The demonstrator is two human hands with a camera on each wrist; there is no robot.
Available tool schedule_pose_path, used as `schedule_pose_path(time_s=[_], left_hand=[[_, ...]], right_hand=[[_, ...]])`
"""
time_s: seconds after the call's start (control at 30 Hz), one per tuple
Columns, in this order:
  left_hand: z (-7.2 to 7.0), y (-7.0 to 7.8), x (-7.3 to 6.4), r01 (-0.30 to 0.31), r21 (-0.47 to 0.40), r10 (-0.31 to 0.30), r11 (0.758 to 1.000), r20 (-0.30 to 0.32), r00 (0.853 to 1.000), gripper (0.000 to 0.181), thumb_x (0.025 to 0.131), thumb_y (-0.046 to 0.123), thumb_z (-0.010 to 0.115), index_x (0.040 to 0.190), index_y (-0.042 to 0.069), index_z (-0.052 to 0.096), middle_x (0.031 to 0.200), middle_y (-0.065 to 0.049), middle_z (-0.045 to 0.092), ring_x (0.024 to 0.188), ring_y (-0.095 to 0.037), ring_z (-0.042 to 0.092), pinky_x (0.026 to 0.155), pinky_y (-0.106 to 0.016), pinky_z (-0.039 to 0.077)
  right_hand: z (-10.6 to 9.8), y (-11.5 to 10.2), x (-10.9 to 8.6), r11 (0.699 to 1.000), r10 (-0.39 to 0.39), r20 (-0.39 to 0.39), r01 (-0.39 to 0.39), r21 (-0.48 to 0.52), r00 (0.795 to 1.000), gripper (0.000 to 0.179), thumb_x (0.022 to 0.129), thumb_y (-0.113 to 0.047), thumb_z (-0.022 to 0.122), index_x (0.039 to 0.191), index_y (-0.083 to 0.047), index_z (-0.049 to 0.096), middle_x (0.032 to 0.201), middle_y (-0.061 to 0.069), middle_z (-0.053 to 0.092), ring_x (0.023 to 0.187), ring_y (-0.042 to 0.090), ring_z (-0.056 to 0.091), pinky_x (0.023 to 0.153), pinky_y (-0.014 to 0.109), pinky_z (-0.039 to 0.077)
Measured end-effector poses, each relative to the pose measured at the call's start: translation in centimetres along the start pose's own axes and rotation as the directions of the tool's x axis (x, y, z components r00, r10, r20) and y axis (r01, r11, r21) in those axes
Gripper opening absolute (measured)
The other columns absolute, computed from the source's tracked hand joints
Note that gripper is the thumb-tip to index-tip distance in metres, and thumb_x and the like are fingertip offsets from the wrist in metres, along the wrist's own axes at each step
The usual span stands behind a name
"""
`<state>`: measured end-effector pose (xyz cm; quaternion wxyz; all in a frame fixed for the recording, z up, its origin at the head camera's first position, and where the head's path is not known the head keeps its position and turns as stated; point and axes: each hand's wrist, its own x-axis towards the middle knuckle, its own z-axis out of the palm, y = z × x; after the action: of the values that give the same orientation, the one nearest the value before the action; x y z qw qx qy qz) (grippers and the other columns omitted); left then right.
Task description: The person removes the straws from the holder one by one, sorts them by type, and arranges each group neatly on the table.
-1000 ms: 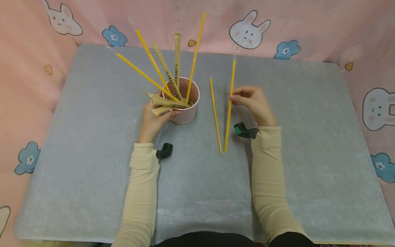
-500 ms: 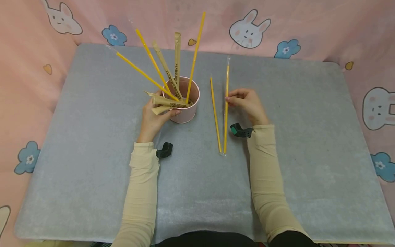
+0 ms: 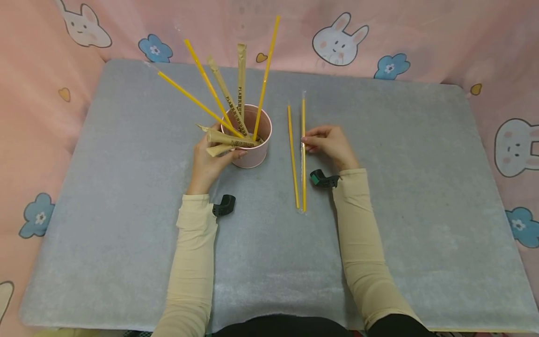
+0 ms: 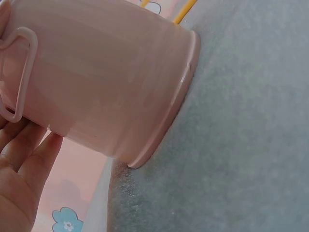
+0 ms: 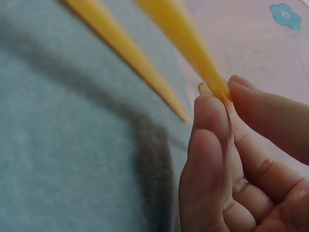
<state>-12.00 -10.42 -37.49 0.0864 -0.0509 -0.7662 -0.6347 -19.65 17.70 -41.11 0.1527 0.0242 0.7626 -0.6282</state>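
Note:
My left hand (image 3: 205, 166) grips the side of a small pink metal bucket (image 3: 251, 159) standing on the table. In the left wrist view the bucket's wire handle loop (image 4: 31, 72) and my fingers (image 4: 36, 159) against its wall show. Yellow straws (image 3: 266, 75) and brown paper-wrapped straws (image 3: 241, 70) lean out of it. Two of the paper wraps (image 3: 229, 139) tilt low across my left hand. My right hand (image 3: 332, 146) pinches a yellow straw (image 3: 303, 180) in a clear sleeve between thumb and fingertips. Just left of it lies another yellow straw (image 3: 293, 159).
A grey cloth covers the table (image 3: 421, 224). Behind and at both sides hangs a pink curtain (image 3: 202, 18) printed with rabbits and blue flowers. A dark wrist camera (image 3: 224, 206) sits on each sleeve.
My right hand has moved left and slightly toward me with the pinched straw, now nearly parallel and close to the lying one. My left hand and the bucket have stayed put.

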Motion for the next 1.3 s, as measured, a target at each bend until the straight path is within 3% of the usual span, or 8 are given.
schedule_pose_path(time_s=[0.27,0.43,0.9,1.3], left_hand=[[0.0,0.0,0.0,-0.008,-0.013,0.008,1.0,0.005,1.0,0.064,0.068,-0.006,0.081,0.125,-0.01,0.052,0.107,-0.026,0.062,0.085,-0.005,0.053,0.079,-0.022,0.044],[0.0,-0.1,0.0,0.003,-0.012,-0.003,1.0,0.008,1.0,0.066,0.068,-0.007,0.08,0.127,-0.01,0.051,0.108,-0.026,0.062,0.085,-0.004,0.052,0.079,-0.021,0.044],[-0.1,-0.1,0.0,0.011,-0.006,-0.011,1.0,0.002,1.0,0.065,0.068,-0.005,0.081,0.126,-0.01,0.052,0.102,-0.025,0.062,0.081,-0.003,0.051,0.076,-0.02,0.043],[-0.1,-0.1,0.0,0.01,-0.007,-0.01,1.0,0.005,1.0,0.065,0.068,-0.005,0.081,0.126,-0.01,0.051,0.103,-0.024,0.062,0.081,-0.003,0.051,0.076,-0.021,0.043]], right_hand=[[0.2,0.5,0.3,0.999,0.038,0.019,-0.038,-0.011,0.999,0.016,0.084,0.002,0.067,0.095,0.014,0.064,0.072,0.003,0.068,0.06,0.01,0.064,0.056,0.022,0.053],[0.4,0.9,0.5,0.996,0.043,0.002,-0.043,-0.074,0.999,0.02,0.085,0.0,0.067,0.098,0.015,0.065,0.072,0.001,0.067,0.06,0.008,0.064,0.056,0.021,0.053],[1.1,0.8,0.4,0.99,0.065,-0.043,-0.069,-0.124,0.997,0.024,0.083,-0.002,0.07,0.1,0.014,0.065,0.067,-0.001,0.066,0.055,0.007,0.06,0.054,0.019,0.051],[1.0,1.0,0.4,0.992,0.052,-0.049,-0.057,-0.113,0.997,0.024,0.082,-0.004,0.072,0.098,0.013,0.066,0.067,-0.001,0.066,0.055,0.008,0.06,0.053,0.019,0.051]])
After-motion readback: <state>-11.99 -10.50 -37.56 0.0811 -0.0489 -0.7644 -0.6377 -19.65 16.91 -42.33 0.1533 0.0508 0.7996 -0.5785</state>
